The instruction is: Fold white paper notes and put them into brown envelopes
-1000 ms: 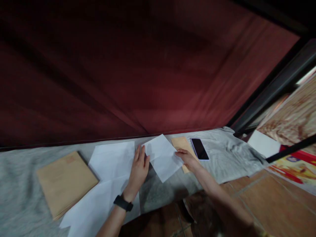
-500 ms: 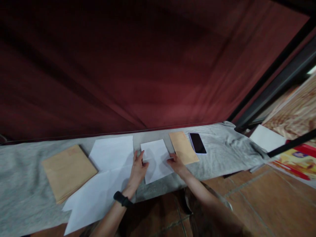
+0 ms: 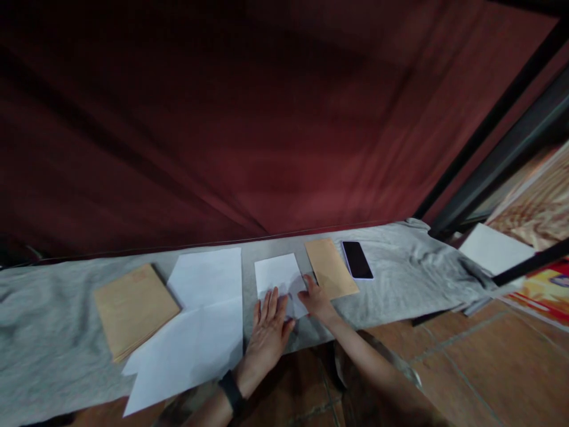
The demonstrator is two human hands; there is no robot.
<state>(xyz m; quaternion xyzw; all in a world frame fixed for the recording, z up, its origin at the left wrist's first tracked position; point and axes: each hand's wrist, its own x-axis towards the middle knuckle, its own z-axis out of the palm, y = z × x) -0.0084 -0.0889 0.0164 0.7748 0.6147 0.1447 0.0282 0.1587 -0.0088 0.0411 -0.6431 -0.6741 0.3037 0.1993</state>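
Observation:
A small folded sheet of white paper (image 3: pixel 276 271) lies on the grey cloth in front of me. My left hand (image 3: pixel 269 329) rests flat across its near part, fingers stretched out and a little spread. At the sheet's right edge is my right hand (image 3: pixel 315 298), its thumb touching the paper and its index finger stretched apart along the edge. Its other fingers are mostly hidden. Just right of that hand lies a single brown envelope (image 3: pixel 331 270). Larger white sheets (image 3: pixel 200 323) lie to the left, partly under a stack of brown envelopes (image 3: pixel 137 308).
A phone (image 3: pixel 357 260) lies right of the single envelope. Grey cloth (image 3: pixel 413 267) covers the narrow table, with a dark red curtain (image 3: pixel 284 148) behind it. Dark metal bars (image 3: pixel 489 130), a white box-like item (image 3: pixel 495 249) and tiled floor (image 3: pixel 480 362) are at the right.
My left hand has moved from the sheet's left edge to its near part and flattened there. My right hand stays at the right edge. The view has shifted slightly.

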